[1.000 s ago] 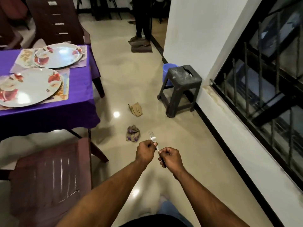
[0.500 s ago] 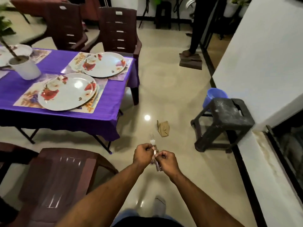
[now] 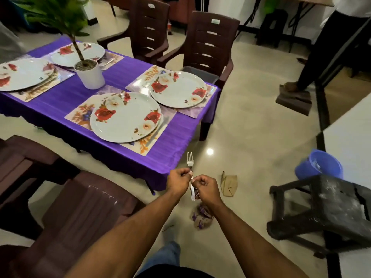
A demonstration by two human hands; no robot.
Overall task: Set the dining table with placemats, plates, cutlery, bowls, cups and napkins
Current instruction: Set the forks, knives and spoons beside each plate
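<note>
A steel fork [image 3: 190,161] stands tines up in front of me, off the table's near right corner. My left hand [image 3: 178,180] pinches its neck and my right hand [image 3: 204,188] grips the handle lower down. The table wears a purple cloth [image 3: 120,77]. Several floral plates lie on floral placemats: the nearest plate [image 3: 125,116] on its placemat [image 3: 80,115], another plate [image 3: 178,89] behind it, and two more plates [image 3: 24,73] at the far left. No cups, bowls or napkins show on the table.
A white potted plant [image 3: 90,74] stands mid-table. Brown chairs [image 3: 208,45] ring the table, one chair [image 3: 80,213] right beside me. A dark stool [image 3: 329,207], a blue bucket [image 3: 319,164] and paper scraps [image 3: 228,184] lie on the floor at right. A person's leg [image 3: 321,57] stands far right.
My view has swung left and toward the table, bringing more plates and the plant into sight. Both hands keep hold of the fork in front of me.
</note>
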